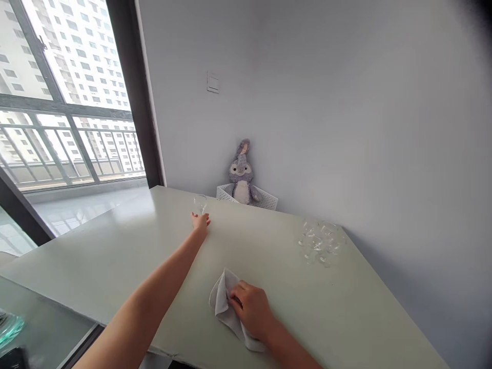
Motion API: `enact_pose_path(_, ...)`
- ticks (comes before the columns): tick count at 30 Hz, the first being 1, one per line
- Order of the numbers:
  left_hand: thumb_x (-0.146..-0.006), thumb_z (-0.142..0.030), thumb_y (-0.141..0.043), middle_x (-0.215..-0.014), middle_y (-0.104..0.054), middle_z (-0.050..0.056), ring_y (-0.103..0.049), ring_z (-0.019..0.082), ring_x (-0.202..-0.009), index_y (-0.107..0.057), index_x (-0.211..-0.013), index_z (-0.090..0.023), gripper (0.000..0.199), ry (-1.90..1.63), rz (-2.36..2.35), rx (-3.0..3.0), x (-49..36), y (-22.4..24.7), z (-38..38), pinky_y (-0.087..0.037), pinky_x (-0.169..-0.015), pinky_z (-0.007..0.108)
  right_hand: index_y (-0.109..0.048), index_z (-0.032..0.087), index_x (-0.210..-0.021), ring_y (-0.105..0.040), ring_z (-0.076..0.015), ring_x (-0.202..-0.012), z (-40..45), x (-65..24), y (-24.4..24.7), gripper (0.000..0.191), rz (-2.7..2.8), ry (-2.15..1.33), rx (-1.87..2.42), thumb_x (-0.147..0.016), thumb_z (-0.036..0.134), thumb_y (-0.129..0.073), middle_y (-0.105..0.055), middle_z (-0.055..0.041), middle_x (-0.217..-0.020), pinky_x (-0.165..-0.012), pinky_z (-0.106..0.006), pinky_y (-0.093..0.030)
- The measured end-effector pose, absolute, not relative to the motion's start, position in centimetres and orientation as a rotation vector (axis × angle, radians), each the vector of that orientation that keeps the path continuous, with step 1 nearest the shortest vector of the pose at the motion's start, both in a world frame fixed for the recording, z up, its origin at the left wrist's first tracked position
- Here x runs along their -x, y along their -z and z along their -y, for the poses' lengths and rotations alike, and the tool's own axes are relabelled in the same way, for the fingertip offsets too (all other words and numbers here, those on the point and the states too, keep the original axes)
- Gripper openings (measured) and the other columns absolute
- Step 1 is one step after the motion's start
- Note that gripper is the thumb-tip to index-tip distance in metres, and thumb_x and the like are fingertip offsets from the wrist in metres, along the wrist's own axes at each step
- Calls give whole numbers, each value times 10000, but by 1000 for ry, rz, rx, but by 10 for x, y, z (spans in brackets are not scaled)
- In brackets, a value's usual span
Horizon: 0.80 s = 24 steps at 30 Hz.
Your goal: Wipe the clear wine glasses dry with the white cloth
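My left hand (200, 221) reaches out to the far edge of the pale table (154, 246), its fingers around the lower part of a clear glass (200, 202). The glass stands upright. Nearer to me, my right hand (250, 307) is closed on a light grey cloth (227, 300) that lies crumpled on the table. On the right side of the table several clear glasses (321, 241) stand close together in a group.
A plush rabbit (241, 177) sits in a white perforated basket (269, 201) behind the table's far edge, against the wall. At the lower left, a glass-topped surface (49, 323) holds a greenish glass object (9, 328) and a dark item. A window is at the left.
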<state>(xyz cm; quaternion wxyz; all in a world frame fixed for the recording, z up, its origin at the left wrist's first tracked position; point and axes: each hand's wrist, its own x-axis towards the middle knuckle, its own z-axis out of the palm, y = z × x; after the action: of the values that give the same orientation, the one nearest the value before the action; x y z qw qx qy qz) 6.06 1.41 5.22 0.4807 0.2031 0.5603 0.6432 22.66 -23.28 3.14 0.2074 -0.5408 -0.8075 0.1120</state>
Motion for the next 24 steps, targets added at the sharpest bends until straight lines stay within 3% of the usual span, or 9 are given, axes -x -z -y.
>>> enact_pose_path(5, -661, -107, -618, -973, -491, 35, -532, 46, -619, -245, -1267, -281, 732, -1517, -1354, -590, -55, -55, -30, -429, -563, 181, -590, 247, -756, -536, -101, -633, 231, -228, -30, 63, 2237, -319, 1511, -794, 241, -541, -585, 39, -760, -565, -216, -343)
enact_pose_path(9, -707, -125, -617, -860, -536, 19, -529, 53, -599, -420, -1147, -231, 493, -1428, -1327, -644, -52, -54, -32, -435, -554, 190, -608, 244, -752, -540, -111, -651, 229, -230, -28, 89, 2267, -317, 1499, -805, 255, -536, -581, 26, -773, -573, -221, -351)
enact_pose_path(12, -788, -223, -561, -893, -556, 37, -548, 90, -680, -507, -1050, -161, 274, -1371, -1322, -675, -54, -51, -26, -472, -594, 236, -629, 246, -742, -538, -125, -681, 226, -237, -29, 98, 2301, -311, 1503, -798, 254, -549, -574, 15, -784, -588, -230, -365)
enact_pose_path(15, -839, -292, -488, -954, -557, 51, -556, 125, -760, -518, -1035, -127, 257, -1329, -1316, -707, -63, -48, -14, -491, -634, 288, -643, 240, -759, -525, -150, -755, 223, -245, -34, 103, 2274, -252, 1511, -784, 190, -556, -572, -6, -800, -645, -250, -388)
enact_pose_path(17, -808, -254, -533, -878, -556, 34, -544, 104, -694, -521, -1003, -131, 231, -1315, -1310, -734, -71, -47, -1, -477, -610, 265, -640, 222, -790, -511, -163, -785, 225, -247, -37, 113, 2211, -198, 1506, -796, 179, -536, -575, -24, -812, -687, -272, -396)
enact_pose_path(20, -709, -162, -605, -714, -508, -8, -484, 61, -561, -526, -908, -148, 215, -1320, -1297, -792, -86, -47, 21, -438, -566, 227, -627, 204, -849, -505, -180, -806, 231, -240, -38, 142, 2186, -188, 1455, -816, 302, -528, -581, -43, -832, -715, -298, -403)
enact_pose_path(24, -644, -169, -599, -679, -482, -19, -470, 62, -558, -523, -853, -172, 222, -1360, -1267, -925, -108, -47, 51, -411, -560, 215, -602, 176, -953, -509, -255, -847, 237, -224, -32, 456, 2335, -132, 1470, -662, 526, -634, -589, -93, -932, -729, -371, -409)
